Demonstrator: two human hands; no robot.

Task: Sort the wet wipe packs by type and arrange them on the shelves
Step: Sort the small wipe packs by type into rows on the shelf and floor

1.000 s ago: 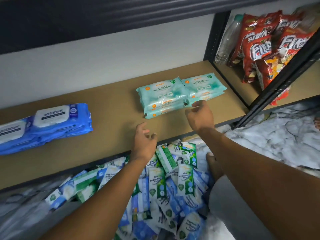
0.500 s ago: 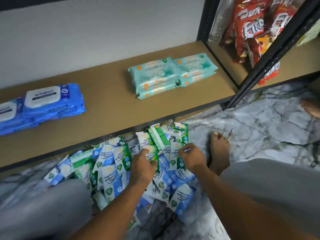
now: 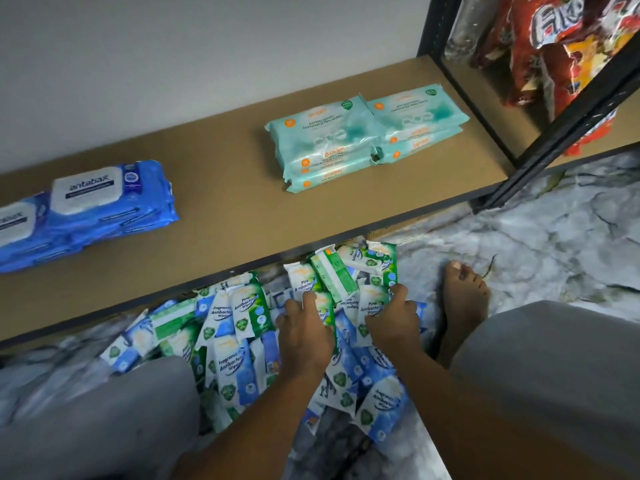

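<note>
Below brown fibreboard shelf (image 3: 225, 209): gripping small green-white film wipe packs (image 3: 370, 299), fingers of left hand (image 3: 304, 336), right hand (image 3: 391, 323) curled round. Probably light, squashy, slick; pinch mid-body.

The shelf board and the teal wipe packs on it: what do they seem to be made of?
The shelf board is probably fibreboard or chipboard: matt brown, flat, no visible grain. The teal wipe packs look like soft plastic film, slightly glossy, with wrinkles and crimped end seams.
</note>
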